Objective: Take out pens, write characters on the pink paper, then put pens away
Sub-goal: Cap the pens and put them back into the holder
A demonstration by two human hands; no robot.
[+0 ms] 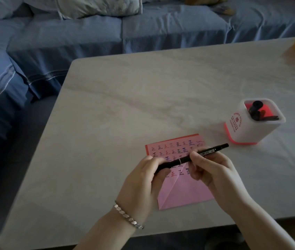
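Both hands grip one slim black plastic pen (193, 158) held level above the pink square paper sheet (182, 192); left hand (143, 179) is curled closed around the lower-left end, right hand (213, 170) pinches the barrel between thumb and fingers just right of a pale ring — judged to be the cap joint, so the step looks like capping or uncapping, which of the two I cannot tell.

Risks, as judgement: a sharp pull could jerk the nib across the sheet or the fingers and smear ink; the paper lies loose and creased on the pale marbled table (125, 105), so a wrist dragging over it could shift it or smudge fresh strokes; the white square pen holder with pink base (253, 123) stands near on the right, with dark pens leaning inside — a careless reach could tip it.

Writing: rows of the character 正 in several ink colours; red print on the holder and a white barrel label, both too small to read.
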